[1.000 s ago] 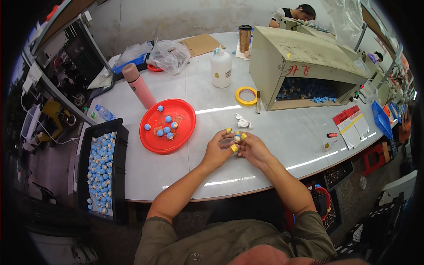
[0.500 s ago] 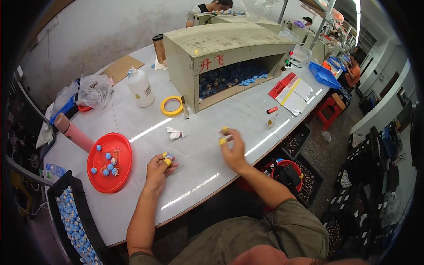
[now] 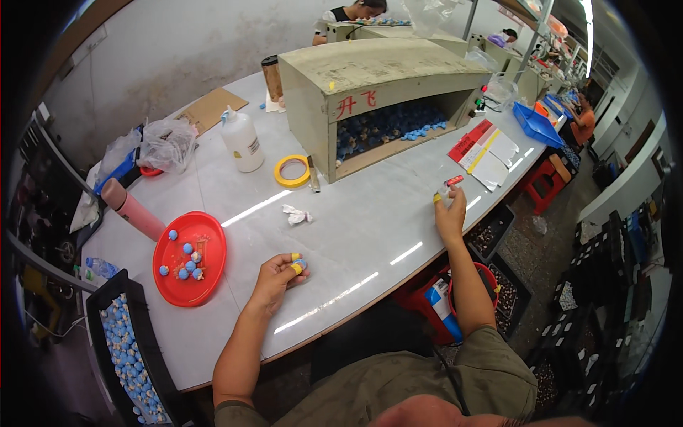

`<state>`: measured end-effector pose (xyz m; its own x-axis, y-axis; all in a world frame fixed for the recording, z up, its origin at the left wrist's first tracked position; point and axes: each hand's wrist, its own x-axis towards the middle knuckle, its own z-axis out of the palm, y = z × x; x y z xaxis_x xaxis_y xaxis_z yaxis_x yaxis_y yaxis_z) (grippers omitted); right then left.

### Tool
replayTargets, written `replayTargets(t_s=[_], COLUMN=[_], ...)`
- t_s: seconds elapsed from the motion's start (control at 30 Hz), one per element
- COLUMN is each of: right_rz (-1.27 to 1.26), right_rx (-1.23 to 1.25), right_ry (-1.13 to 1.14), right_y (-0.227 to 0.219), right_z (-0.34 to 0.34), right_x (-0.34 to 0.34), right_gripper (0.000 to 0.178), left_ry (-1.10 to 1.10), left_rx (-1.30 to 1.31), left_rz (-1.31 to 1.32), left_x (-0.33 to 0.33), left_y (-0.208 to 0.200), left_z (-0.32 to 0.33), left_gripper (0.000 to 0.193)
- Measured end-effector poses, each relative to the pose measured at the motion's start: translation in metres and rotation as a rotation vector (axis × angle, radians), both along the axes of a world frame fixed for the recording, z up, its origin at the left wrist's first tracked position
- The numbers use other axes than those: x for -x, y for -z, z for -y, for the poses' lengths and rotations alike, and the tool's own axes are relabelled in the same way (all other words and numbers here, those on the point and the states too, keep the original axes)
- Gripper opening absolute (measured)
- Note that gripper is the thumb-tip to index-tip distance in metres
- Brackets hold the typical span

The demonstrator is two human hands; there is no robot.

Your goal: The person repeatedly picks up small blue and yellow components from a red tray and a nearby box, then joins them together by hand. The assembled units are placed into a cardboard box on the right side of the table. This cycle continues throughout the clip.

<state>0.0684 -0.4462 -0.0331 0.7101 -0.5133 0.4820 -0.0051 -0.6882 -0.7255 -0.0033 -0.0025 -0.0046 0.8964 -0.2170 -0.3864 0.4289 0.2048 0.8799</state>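
Note:
My left hand (image 3: 276,279), with yellow tape round the thumb and a finger, pinches a small blue piece (image 3: 302,264) above the table's near edge. Most of that piece is covered by the fingers. Over on the right, my right hand (image 3: 452,218) reaches out with its fingers closed round a small clear bottle (image 3: 445,191); yellow tape wraps a fingertip there too. A short red object (image 3: 454,181) shows just beyond these fingers. Left of my left hand is a red round tray (image 3: 213,274) with several blue-and-cream balls (image 3: 187,248) on it.
A black bin (image 3: 91,317) of blue pieces stands at the left. On the table are a pink flask (image 3: 131,208), white squeeze bottle (image 3: 242,142), yellow tape roll (image 3: 280,171), crumpled tissue (image 3: 297,215) and printed cards (image 3: 491,160). A beige open-fronted box (image 3: 306,114) holds more blue pieces.
My right hand has moved right and forward from above the table to the small bottle and closed on it. My left hand keeps its blue piece. The whole view has shifted slightly.

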Motion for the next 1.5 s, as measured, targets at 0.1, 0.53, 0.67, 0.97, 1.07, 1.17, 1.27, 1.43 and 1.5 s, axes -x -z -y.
replayTargets(t_s=[0.1, 0.53, 0.67, 0.97, 1.07, 1.17, 1.27, 1.43, 1.5], right_rz=[0.061, -0.097, -0.062, 0.328, 0.322, 0.323, 0.295, 0.345, 0.362], right_rx=[-0.231, -0.403, -0.422, -0.089, -0.063, -0.030, -0.009, 0.044, 0.087], right_ry=[-0.343, -1.123, -1.092, -1.106, -1.128, -1.136, -1.135, -1.118, -1.105], right_y=[-0.007, -0.051, -0.032, -0.012, -0.010, -0.011, -0.011, -0.014, -0.015], right_z=[-0.055, -0.225, -0.232, -0.229, -0.231, -0.234, -0.234, -0.237, -0.237], right_x=[-0.004, 0.044, 0.054, 0.054, 0.052, 0.051, 0.051, 0.051, 0.052], right_gripper=[0.028, 0.028, 0.026, 0.025, 0.025, 0.024, 0.024, 0.024, 0.024], left_ry=[0.008, 0.109, 0.156, 0.238, 0.254, 0.256, 0.266, 0.255, 0.250], left_rx=[0.013, 0.042, 0.005, -0.002, 0.000, 0.010, -0.020, -0.036, -0.042], left_rz=[-0.014, 0.006, 0.030, 0.066, 0.084, 0.080, 0.079, 0.094, 0.085], left_x=[0.000, -0.006, -0.005, -0.004, -0.005, -0.006, -0.006, -0.005, -0.005], left_y=[0.000, 0.008, 0.002, 0.005, 0.011, 0.012, 0.009, 0.007, 0.004], left_z=[-0.001, -0.017, -0.015, -0.015, -0.015, -0.016, -0.016, -0.014, -0.014], left_gripper=[0.030, 0.034, 0.033, 0.036, 0.036, 0.039, 0.039, 0.038, 0.038])
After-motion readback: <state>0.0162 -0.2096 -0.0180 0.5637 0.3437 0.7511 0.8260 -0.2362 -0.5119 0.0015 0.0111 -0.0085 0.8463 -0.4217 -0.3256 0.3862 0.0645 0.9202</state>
